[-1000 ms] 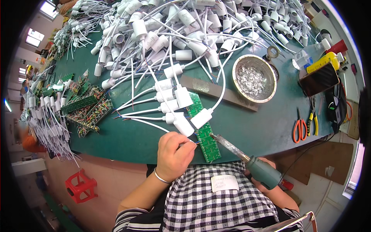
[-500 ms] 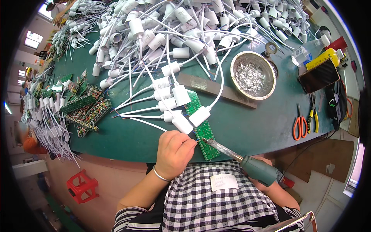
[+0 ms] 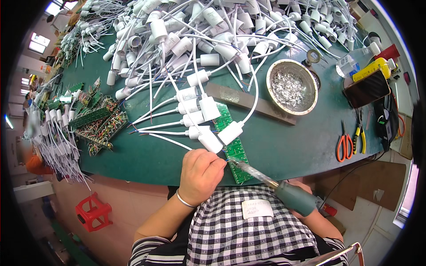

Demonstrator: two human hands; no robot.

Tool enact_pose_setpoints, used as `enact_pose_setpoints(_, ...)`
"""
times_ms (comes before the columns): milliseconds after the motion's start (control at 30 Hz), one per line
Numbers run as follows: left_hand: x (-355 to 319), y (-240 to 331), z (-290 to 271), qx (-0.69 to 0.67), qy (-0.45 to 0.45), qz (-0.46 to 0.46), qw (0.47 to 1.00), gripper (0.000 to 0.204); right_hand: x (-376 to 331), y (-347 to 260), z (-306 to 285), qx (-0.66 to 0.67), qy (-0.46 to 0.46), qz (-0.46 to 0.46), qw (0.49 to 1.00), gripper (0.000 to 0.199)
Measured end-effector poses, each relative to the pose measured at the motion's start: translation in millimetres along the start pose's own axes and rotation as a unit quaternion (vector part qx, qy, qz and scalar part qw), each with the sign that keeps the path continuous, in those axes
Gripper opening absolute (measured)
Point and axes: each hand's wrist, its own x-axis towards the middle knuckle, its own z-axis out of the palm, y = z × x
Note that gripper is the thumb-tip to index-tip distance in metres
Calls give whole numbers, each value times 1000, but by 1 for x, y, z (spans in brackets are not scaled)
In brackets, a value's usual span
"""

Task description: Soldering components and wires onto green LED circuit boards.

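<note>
My left hand (image 3: 202,173) is closed in a pinch at the near end of a white cable (image 3: 171,141), beside a long green circuit board (image 3: 242,176). Thin wire ends show between its fingertips and the board. In my right hand (image 3: 302,184) is a soldering iron (image 3: 294,197) with a dark green handle, which partly hides the fingers. The iron's tip is at the board's left edge, close to the pinched wires; whether it touches them is too small to tell. White lamp holders (image 3: 210,140) on cables lie over and left of the board's upper part.
A large heap of white lamp holders (image 3: 213,17) covers the far side. Beyond the board lie a grey bar (image 3: 270,109) and a round bowl (image 3: 271,99) of silvery scraps. Orange-handled scissors (image 3: 341,148), yellow-handled pliers (image 3: 356,141) and a dark phone (image 3: 366,90) are to the right. Wired boards (image 3: 91,117) sit left.
The soldering iron has shifted slightly, its tip a little left and its handle slightly lower. My left hand keeps its pinch at the same place.
</note>
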Motion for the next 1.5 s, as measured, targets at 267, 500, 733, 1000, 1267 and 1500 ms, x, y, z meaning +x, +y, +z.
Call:
enact_pose_setpoints(267, -1, -2, -3, 7, 1, -2, 1000, 26, 16, -9, -6, 295, 99, 166, 936, 28)
enact_pose_setpoints(500, -4, 7, -7, 64, 5, 2, 998, 23, 10, -5, 2, 339, 110, 187, 915, 35)
enact_pose_setpoints(733, 100, -82, -70, 232, 156, 134, 951, 29, -5, 5, 11, 378, 155, 226, 885, 44)
enact_pose_setpoints(1000, 191, -180, -100, 392, -8, 149, 908, 48, -3, -6, 4, 332, 149, 199, 910, 53)
enact_pose_setpoints(1267, 189, -174, -84, -8, 3, -323, 946, 35, -2, -7, 5, 297, 136, 199, 924, 56)
enact_pose_setpoints(1500, 171, -120, -117, 154, 120, -78, 978, 46, -1, -12, 4, 302, 129, 180, 927, 59)
